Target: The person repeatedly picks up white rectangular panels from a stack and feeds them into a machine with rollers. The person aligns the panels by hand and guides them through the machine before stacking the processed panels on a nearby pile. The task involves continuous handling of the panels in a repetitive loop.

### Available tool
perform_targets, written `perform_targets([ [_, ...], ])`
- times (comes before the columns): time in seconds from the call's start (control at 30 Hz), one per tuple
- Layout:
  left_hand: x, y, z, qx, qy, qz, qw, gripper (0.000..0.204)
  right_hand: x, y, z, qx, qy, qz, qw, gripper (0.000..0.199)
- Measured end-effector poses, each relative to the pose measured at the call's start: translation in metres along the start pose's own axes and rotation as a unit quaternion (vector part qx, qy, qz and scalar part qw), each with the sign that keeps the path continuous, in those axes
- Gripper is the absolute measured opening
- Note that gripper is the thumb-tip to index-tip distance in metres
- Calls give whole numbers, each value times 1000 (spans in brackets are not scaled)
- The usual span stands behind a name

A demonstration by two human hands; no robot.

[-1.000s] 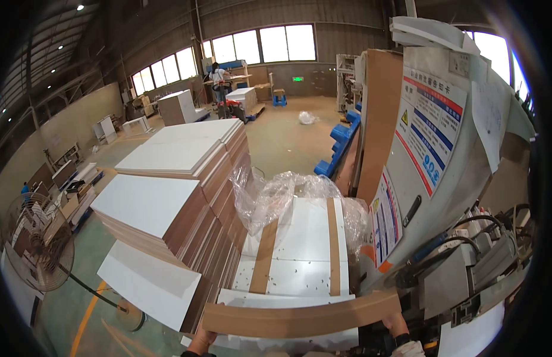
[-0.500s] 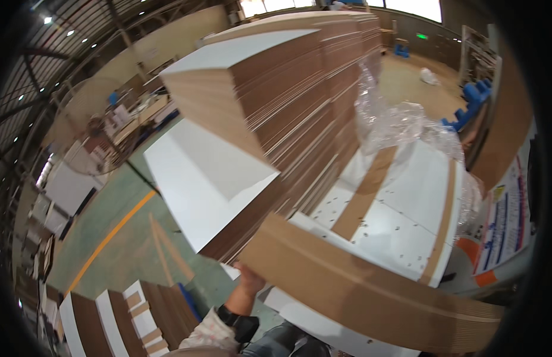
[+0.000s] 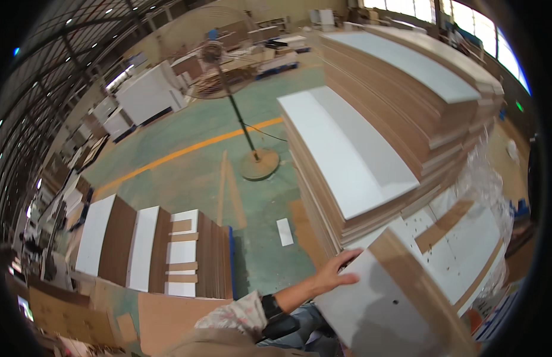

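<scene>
A bundle of long boards (image 3: 371, 303), with a white face and brown cut edges, lies in front of me at the lower right. My left hand (image 3: 332, 276) is at its left end, thumb on the white face and fingers bent over the far corner. A dark hole or spot shows in that face. Beneath and beyond it are white panels (image 3: 460, 253) with brown strips and dark specks. My right hand is out of view.
Tall stacked boards (image 3: 359, 160) with white tops stand beyond my hand. Clear plastic wrap (image 3: 484, 172) hangs at their right. Shorter board stacks (image 3: 142, 250) stand on the left. A pedestal fan (image 3: 258, 163) and a white scrap (image 3: 284, 232) are on the green floor.
My view has swung left, bringing the fan into fuller sight. The bundle has turned from brown edges up to its white face showing, with my left hand still at its left end.
</scene>
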State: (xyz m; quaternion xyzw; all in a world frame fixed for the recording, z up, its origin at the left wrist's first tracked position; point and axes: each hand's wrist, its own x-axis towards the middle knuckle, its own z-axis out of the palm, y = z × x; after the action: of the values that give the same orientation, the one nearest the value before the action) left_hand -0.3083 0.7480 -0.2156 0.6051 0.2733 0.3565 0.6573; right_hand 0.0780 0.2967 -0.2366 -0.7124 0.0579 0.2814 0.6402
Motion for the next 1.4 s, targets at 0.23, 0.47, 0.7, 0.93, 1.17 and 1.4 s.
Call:
perform_targets([
  [0.23, -149, 93, -66, -4, 166, -169, 972, 72, -41, -40, 44, -80, -128, 64, 986, 67],
  [0.47, -301, 116, -170, -90, 339, -233, 907, 71, -123, -43, 210, -168, -280, 38, 945, 63],
  [0.7, -504, 63, -269, -195, 568, -235, 764, 65, -293, 32, 458, -310, -498, 90, 805, 60],
  [0.93, -656, 15, -286, -333, 742, -114, 571, 59, -459, 180, 691, -438, -680, 141, 571, 53],
  [1.17, -698, -14, -321, -280, 789, 26, 546, 60, -553, 379, 861, -567, -714, 63, 406, 64],
  [1.4, -695, -39, -394, -383, 826, -28, 413, 71, -674, 481, 975, -611, -723, -75, 314, 64],
])
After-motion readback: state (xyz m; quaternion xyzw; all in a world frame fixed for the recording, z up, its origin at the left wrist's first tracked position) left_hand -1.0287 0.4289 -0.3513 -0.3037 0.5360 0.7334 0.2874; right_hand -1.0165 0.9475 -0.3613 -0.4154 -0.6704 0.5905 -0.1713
